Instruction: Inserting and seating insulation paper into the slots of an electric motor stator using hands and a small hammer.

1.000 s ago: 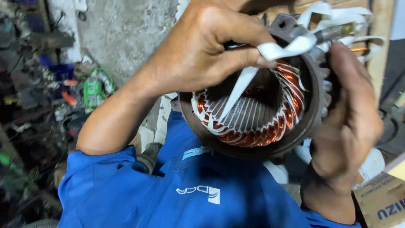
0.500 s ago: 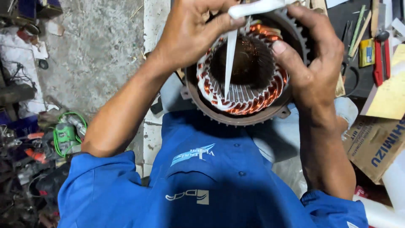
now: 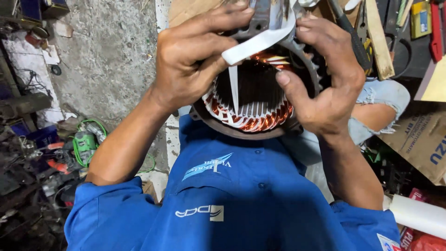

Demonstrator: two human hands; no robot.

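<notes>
Stator (image 3: pixel 253 100), held at chest height over the blue shirt (image 3: pixel 241 200).
Left hand (image 3: pixel 190 65) pinches white strip (image 3: pixel 255 44) at the rim; right hand (image 3: pixel 325 88) clamps the opposite rim. Risk: strip could tear or scrape copper windings (image 3: pixel 260 122); a slipped grip drops the stator onto floor clutter (image 3: pixel 79 148).

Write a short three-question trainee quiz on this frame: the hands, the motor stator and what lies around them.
1. True or false: both hands grip the motor stator.
2. What do the left hand fingers pinch?
A. a white strip
B. a screwdriver
C. a bolt
3. What colour are the windings inside the stator?

Key:
1. True; the right hand holds its far side.
2. A, the white strip, which bends down into the bore.
3. Copper orange, with white slot liners between.
</notes>
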